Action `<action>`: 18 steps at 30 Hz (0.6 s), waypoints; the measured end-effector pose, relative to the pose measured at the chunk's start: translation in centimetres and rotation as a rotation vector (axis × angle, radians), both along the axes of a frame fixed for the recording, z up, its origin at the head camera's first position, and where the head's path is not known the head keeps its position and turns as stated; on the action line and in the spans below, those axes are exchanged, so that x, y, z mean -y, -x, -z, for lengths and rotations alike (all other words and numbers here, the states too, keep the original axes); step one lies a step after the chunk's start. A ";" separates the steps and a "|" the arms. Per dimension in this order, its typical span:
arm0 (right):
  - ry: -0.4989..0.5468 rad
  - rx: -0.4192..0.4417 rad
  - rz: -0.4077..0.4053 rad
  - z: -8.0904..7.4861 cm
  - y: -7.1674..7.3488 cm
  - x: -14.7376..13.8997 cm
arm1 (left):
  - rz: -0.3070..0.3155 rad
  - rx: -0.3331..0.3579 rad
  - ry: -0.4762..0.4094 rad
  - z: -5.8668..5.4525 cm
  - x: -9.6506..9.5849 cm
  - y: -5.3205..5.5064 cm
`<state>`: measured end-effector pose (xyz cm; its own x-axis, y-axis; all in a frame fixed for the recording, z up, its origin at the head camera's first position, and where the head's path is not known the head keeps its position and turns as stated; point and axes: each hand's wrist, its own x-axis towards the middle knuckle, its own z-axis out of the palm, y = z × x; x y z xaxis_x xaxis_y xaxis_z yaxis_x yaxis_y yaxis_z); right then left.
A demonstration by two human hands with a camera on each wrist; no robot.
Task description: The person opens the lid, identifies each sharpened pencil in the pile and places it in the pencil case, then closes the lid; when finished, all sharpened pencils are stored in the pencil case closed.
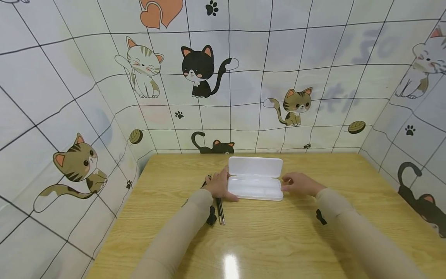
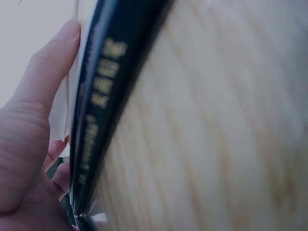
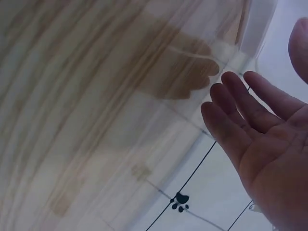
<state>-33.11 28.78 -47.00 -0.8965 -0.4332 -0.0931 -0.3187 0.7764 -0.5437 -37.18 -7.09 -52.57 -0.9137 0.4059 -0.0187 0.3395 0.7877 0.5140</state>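
A white plastic pencil case (image 1: 255,188) lies unfolded on the table, its lid (image 1: 255,166) raised at the back; no contents show in it. My left hand (image 1: 220,185) grips the case's left end, thumb along the front edge and fingers farther back. Slim dark pencils (image 1: 220,211) with gold lettering lie under and beside this hand; the left wrist view shows one dark pencil (image 2: 108,82) close up beside the thumb. At the case's right end is my right hand (image 1: 297,183), fingers extended and slightly apart in the right wrist view. Whether it touches the case I cannot tell.
The wood-grain table (image 1: 278,240) has a glossy surface that reflects light. White sheeting (image 1: 244,85) with black grid lines and printed cats stands behind it and on both sides. A dark strap piece (image 1: 211,216) hangs beneath the left wrist.
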 end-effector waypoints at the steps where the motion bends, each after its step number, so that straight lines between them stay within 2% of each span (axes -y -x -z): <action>1: 0.005 0.011 -0.011 0.1 -0.2 0.3 | 0.002 -0.003 -0.004 0.0 0.0 0.0; 6: -0.015 -0.014 -0.060 0.5 -0.3 1.5 | 0.005 0.006 0.002 -0.1 0.0 -0.1; 14: -0.060 -0.042 -0.067 0.7 0.0 2.6 | -0.018 0.025 0.029 -0.3 -0.1 -0.2; 18: -0.071 -0.062 -0.057 0.9 0.1 2.8 | -0.010 0.030 0.015 -0.7 -0.1 -0.5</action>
